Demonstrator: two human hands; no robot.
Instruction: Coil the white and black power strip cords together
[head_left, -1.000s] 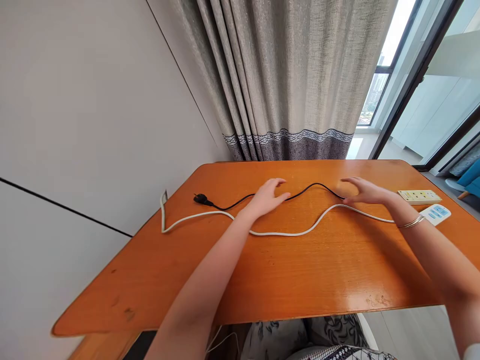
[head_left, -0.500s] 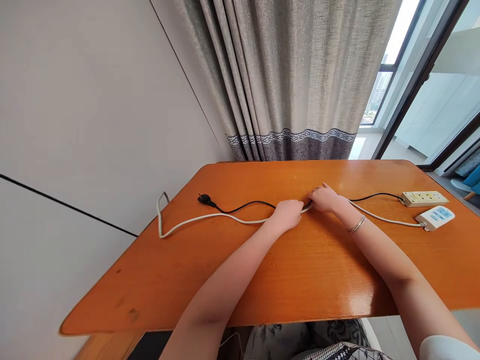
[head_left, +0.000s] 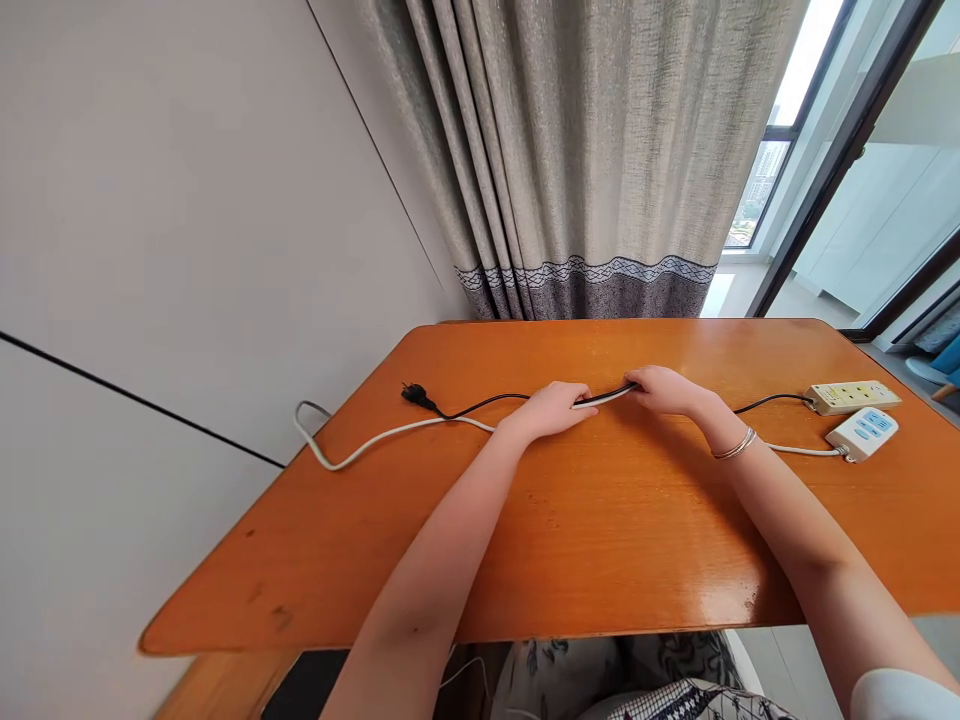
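My left hand [head_left: 553, 408] and my right hand [head_left: 661, 389] are both closed around two cables lying side by side, a black cable [head_left: 487, 402] and a white cable [head_left: 397, 432]. A short stretch of the pair shows between the hands. To the left, the black cable ends in a black plug [head_left: 417, 395] on the table, while the white one loops over the table's left edge. On the right, the black cable joins a long cream power strip [head_left: 853, 397]. A smaller white power strip [head_left: 862, 434] with blue sockets sits in front, on the white cable.
The orange wooden table [head_left: 600, 540] has its left edge close to a pale wall [head_left: 165, 200]. Behind it hangs a grey curtain [head_left: 600, 150]. A dark-framed glass door stands at the back right.
My hands have moved apart, the left one leftward, with more of both cables showing between them. The white loop has shifted left, farther over the edge. The white power strip has moved slightly.
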